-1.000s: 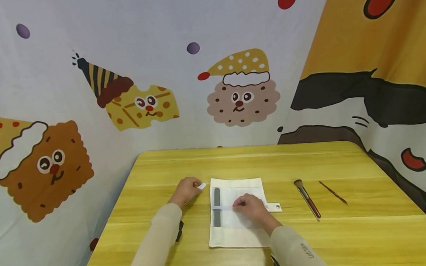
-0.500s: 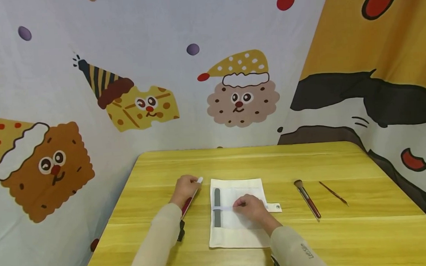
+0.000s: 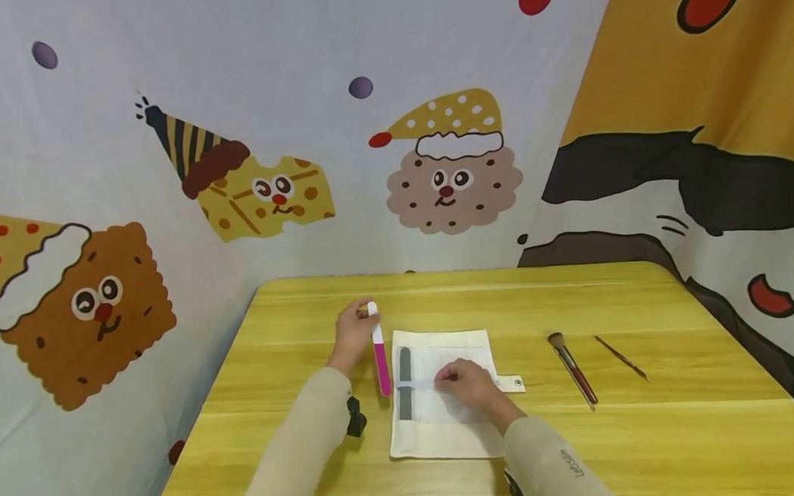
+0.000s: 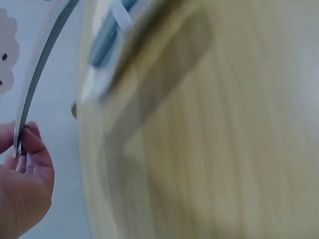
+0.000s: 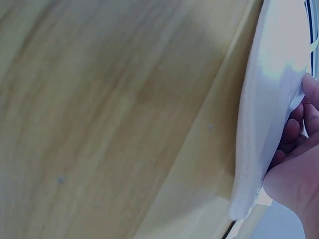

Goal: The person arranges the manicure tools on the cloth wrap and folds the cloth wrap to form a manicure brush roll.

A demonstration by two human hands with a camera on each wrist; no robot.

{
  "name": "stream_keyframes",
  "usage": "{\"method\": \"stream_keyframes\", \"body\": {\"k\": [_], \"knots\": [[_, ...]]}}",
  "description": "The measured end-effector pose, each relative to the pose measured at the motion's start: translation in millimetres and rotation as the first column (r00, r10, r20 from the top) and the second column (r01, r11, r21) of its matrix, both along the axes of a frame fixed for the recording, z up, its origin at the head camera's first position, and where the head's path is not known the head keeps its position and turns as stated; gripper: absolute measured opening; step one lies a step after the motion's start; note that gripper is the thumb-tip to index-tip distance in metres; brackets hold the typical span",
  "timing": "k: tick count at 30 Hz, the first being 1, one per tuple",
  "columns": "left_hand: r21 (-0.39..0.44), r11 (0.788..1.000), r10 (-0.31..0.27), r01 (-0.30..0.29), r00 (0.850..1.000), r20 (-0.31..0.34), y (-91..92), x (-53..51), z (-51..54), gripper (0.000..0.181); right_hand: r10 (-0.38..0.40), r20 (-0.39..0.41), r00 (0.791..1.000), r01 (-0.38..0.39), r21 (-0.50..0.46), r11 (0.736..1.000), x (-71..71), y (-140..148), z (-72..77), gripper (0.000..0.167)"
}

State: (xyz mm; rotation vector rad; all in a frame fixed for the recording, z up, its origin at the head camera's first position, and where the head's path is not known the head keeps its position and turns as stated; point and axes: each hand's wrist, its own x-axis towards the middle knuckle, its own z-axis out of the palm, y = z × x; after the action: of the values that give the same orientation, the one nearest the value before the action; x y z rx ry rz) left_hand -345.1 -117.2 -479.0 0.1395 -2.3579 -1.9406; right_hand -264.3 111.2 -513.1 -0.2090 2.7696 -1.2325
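My left hand (image 3: 356, 332) pinches a pink and white nail file (image 3: 379, 355) near its white end. The file's pink end points down toward me, just left of the white fabric roll-up case (image 3: 443, 444). In the left wrist view the nail file (image 4: 37, 74) appears edge-on, slightly bowed, between thumb and fingers. Over the opened case, my right hand (image 3: 472, 386) pinches the thin white elastic band (image 3: 419, 387) that runs across it. A dark grey file-like strip (image 3: 406, 407) lies under that band on the left. Curled fingers partly hide the pinch in the right wrist view.
Right of the case lie a makeup brush (image 3: 574, 371) with a reddish handle and a thin brown brush-like stick (image 3: 621, 358). A snap tab (image 3: 512, 383) sticks out from the case's right side. The wooden table (image 3: 305, 303) ends at a printed curtain.
My left hand has lifted forward and right, swinging the nail file from beneath the hand to hang beside the case, its pink part now in view. My right hand stays put.
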Motion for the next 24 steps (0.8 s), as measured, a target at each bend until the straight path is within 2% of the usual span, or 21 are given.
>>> {"method": "stream_keyframes", "body": {"k": [4,8,11,14,20,24], "knots": [[0.067,0.996,0.065,-0.061,0.996,-0.063,23.6,-9.4,3.0,0.039,-0.002,0.013,1.0,0.002,-0.007,1.0,-0.8,0.7,-0.4,0.005],[0.155,0.982,0.127,-0.11,0.986,-0.105,45.4,-21.3,-5.4,0.036,-0.002,0.03,1.0,0.002,-0.003,1.0,-2.3,1.0,-1.1,0.005],[0.2,0.973,0.139,-0.115,0.984,-0.11,56.3,-24.9,-12.7,0.036,0.008,0.019,1.0,-0.008,-0.003,1.0,-2.4,0.4,-2.0,0.005],[0.201,0.974,0.121,-0.1,0.988,-0.094,61.3,-23.5,-15.5,0.037,0.019,0.005,1.0,-0.019,-0.011,1.0,-1.9,-1.5,-2.1,0.008],[0.123,0.992,0.043,-0.035,0.997,-0.059,57.7,-22.8,-12.2,0.039,0.016,-0.019,1.0,-0.016,-0.011,1.0,-1.0,-3.4,1.9,0.008],[0.089,0.996,-0.022,0.021,1.0,0.018,55.9,-22.3,-14.7,0.039,0.003,-0.014,1.0,-0.003,0.002,1.0,-2.3,-1.9,0.7,0.007]]}}
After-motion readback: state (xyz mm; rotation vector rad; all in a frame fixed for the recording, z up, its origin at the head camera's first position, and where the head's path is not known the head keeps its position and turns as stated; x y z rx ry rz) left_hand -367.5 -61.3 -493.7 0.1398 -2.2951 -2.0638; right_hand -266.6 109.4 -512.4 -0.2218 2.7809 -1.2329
